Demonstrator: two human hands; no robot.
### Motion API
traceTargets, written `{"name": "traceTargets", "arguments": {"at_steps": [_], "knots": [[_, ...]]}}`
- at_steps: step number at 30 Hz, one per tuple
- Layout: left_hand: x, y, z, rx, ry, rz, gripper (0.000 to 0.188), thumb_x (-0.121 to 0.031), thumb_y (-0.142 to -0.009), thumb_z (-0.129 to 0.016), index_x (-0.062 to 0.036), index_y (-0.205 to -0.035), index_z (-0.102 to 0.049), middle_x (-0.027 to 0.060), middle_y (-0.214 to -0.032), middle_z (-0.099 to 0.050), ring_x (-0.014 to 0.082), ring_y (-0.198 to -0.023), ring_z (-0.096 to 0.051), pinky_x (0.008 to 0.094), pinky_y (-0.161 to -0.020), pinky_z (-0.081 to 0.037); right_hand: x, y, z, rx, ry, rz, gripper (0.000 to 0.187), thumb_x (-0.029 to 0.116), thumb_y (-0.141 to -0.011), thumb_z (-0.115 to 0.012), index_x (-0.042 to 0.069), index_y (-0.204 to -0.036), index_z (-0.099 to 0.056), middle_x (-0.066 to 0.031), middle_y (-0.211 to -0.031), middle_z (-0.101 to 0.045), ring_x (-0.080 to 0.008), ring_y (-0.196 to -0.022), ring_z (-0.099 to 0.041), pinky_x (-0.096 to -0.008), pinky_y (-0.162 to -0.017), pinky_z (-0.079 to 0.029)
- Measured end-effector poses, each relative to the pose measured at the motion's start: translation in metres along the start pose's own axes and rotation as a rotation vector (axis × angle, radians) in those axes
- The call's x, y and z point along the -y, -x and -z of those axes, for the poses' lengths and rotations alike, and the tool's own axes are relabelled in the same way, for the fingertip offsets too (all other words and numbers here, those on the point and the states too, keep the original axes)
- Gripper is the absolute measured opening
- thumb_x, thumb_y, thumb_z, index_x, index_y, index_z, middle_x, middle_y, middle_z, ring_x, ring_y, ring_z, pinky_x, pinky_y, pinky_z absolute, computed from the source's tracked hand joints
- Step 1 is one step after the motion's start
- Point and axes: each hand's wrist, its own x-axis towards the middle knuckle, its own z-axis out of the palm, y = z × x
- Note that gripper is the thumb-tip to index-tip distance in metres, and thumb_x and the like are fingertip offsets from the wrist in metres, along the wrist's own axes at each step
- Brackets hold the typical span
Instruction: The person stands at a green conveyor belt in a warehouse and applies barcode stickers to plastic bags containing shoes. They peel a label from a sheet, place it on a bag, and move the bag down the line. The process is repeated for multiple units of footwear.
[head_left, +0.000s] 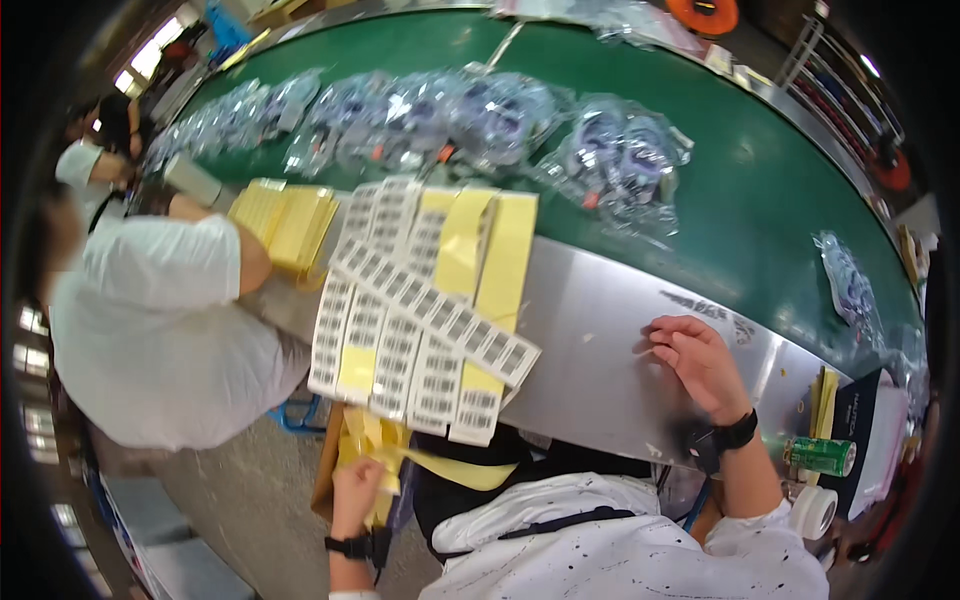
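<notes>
In the head view, the person's left hand (355,490) hangs below the edge of the metal ledge (610,350), its fingers curled shut on a crumpled bunch of yellow backing strips (385,450), thin, glossy and twisted, which spill from a brown cardboard box (325,470) just beside the hand. The right hand (700,365) rests on the smooth brushed steel of the ledge, fingers bent and close together, tips pressed to the surface near a small pale scrap; whether they pinch anything cannot be told. A black watch (725,440) wraps that wrist.

Between the hands, overlapping the ledge's front edge, lies a fan of barcode label sheets (420,320): long flat strips of white rectangular stickers on yellow paper, some bare yellow where stickers are gone. A neat stack of yellow sheets (285,225) sits to the left. Beyond runs a matte green conveyor belt (760,190) strewn with crinkled clear plastic bags (500,120) of coiled cables. At the right stand a green can (820,455) and a roll of white tape (812,510). A co-worker in a white shirt (150,320) leans in at the left.
</notes>
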Motion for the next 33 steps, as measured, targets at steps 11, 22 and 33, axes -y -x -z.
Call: {"name": "traceTargets", "arguments": {"at_steps": [11, 22, 33], "knots": [[0.126, -0.032, 0.012, -0.434, -0.348, -0.012, 0.039, -0.011, -0.080, -0.063, 0.0036, -0.115, -0.053, 0.0247, -0.116, -0.056, 0.0413, -0.109, -0.052, 0.0419, -0.095, -0.041, -0.017, 0.002, -0.019, -0.035, 0.107, 0.073, 0.021, 0.007, -0.091, -0.052, -0.007, -0.107, -0.056, -0.0148, -0.111, -0.059, -0.0202, -0.106, -0.057, -0.0311, -0.098, -0.044], [-0.224, -0.006, -0.068, -0.196, -0.224, -1.101, 0.028, 0.000, -0.073, -0.070, 0.0023, -0.099, -0.059, 0.0170, -0.103, -0.061, 0.0334, -0.095, -0.059, 0.0362, -0.081, -0.048, -0.029, 0.001, -0.023, -0.111, 0.226, 0.175, 0.017, 0.006, -0.092, -0.052, -0.004, -0.105, -0.057, -0.0105, -0.101, -0.062, -0.0172, -0.095, -0.061, -0.0288, -0.089, -0.049], [-0.238, -0.034, -0.113, 0.031, -0.358, -0.986, 0.032, -0.010, -0.068, -0.076, 0.0033, -0.091, -0.058, 0.0144, -0.095, -0.054, 0.0313, -0.088, -0.055, 0.0376, -0.078, -0.045, -0.033, 0.013, -0.021, -0.146, 0.206, 0.219, 0.017, 0.006, -0.088, -0.059, -0.003, -0.101, -0.058, -0.0101, -0.098, -0.062, -0.0162, -0.093, -0.061, -0.0289, -0.088, -0.049]]}}
